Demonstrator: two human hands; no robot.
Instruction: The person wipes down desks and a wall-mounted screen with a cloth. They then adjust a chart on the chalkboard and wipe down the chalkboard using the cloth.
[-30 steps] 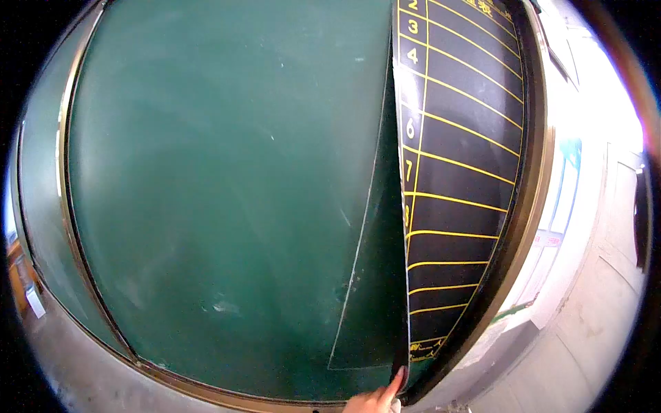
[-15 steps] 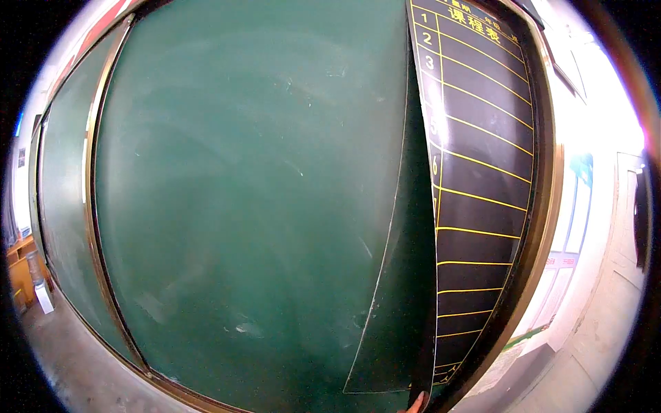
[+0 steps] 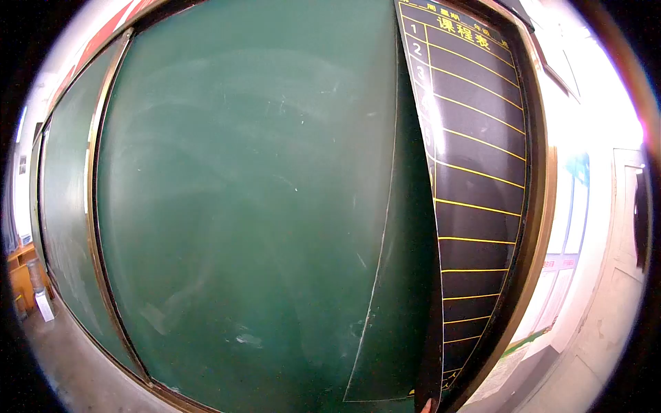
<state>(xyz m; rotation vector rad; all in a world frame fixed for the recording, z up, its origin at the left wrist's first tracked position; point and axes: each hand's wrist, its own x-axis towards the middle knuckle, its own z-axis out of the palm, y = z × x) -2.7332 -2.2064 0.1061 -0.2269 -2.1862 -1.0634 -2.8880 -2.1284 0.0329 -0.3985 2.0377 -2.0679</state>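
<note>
A black sheet (image 3: 478, 155) with yellow lines, numbers and characters lies along the right side of a green chalkboard (image 3: 241, 206). Its left edge stands away from the board and curls over toward the right, most strongly low down. At the bottom edge of the view a fingertip (image 3: 427, 406) touches the sheet's lower left corner; the rest of that hand is out of view, and which hand it is cannot be told. No other hand shows. A thin chalk line runs down the board left of the sheet.
A brown metal frame (image 3: 540, 227) borders the board on the right, and another upright (image 3: 96, 158) divides it from a panel at the left. Wooden furniture (image 3: 24, 279) stands at the far left. A pale door (image 3: 623, 206) is at the right.
The view has tilted up and turned, so the sheet's heading now shows. The hand has dropped to the bottom edge, and the sheet's lower left part is folded further to the right.
</note>
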